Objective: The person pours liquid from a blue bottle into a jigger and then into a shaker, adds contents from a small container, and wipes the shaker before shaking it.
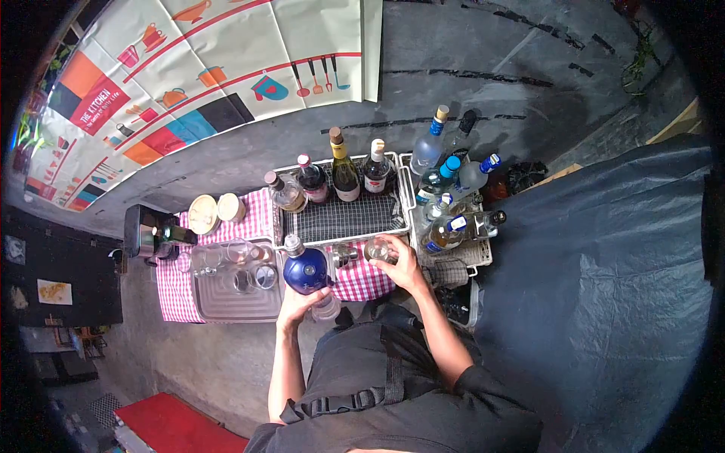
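Left hand [303, 302]: partly closed around lower body of round blue bottle [305, 270], bottle tilted, stopper in neck. Right hand [402, 266]: fingers curled around clear glass [377, 251], above red-and-white checked cloth [362, 284]. Beyond hands: white wire basket [343, 222] with four stoppered or capped bottles along rear. Leftward: glassware on clear tray [238, 306]. Rightward: bottles clustered in second wire rack [477, 255].

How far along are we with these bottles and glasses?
Looks done: four corked or capped bottles stand in the black-lined white wire basket; several clear glasses sit in the clear plastic tray.
In hand: a round blue bottle in the left hand, a small clear glass in the right hand.
Left, probably: setting both down; neither is in basket or tray.
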`<state>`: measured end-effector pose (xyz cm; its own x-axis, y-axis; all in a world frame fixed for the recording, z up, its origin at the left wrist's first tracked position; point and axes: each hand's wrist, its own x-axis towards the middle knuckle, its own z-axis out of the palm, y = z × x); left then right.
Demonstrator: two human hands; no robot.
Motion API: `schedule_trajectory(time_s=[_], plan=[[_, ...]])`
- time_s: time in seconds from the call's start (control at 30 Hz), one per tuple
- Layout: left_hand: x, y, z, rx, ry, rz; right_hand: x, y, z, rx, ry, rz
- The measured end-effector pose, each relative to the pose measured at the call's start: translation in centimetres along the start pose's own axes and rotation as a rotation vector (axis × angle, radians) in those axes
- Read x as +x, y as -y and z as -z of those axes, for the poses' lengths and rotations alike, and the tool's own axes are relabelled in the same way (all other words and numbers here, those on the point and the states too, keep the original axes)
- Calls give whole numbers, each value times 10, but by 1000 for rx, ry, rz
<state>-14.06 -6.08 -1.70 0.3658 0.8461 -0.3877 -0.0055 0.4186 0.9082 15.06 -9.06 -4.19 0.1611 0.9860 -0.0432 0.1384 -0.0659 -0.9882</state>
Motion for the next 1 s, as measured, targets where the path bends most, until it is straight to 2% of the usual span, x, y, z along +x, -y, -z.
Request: schedule_trajectory(time_s=[0.1, 0.23, 0.27, 0.3, 0.37, 0.4, 0.47, 0.77, 1.0], plan=[[-1, -2, -1, -71, -4, 0, -1, 13, -4, 53, 4, -6], [-2, -5, -4, 141, 22, -92, -2, 22, -10, 108, 50, -64], [-5, -9, -7, 208, 55, -139, -2, 23, -13, 92, 61, -8], [-7, -17, -12, 233, 92, -106, -2, 24, -15, 76, 74, 48], [-6, -11, -11, 469, 52, -215, -2, 25, -18, 84, 97, 55], [-8, -16, -13, 469, 52, -214, -3, 25, -19, 93, 111, 76], [-13, -35, -19, 770, 75, -138, -4, 24, -21, 80, 112, 94], [-17, -45, -17, 876, 72, -86, -4, 30, -15, -44, 32, 197], [-18, -56, -20, 889, 121, -57, -6, 24, -13, -20, -5, 166]])
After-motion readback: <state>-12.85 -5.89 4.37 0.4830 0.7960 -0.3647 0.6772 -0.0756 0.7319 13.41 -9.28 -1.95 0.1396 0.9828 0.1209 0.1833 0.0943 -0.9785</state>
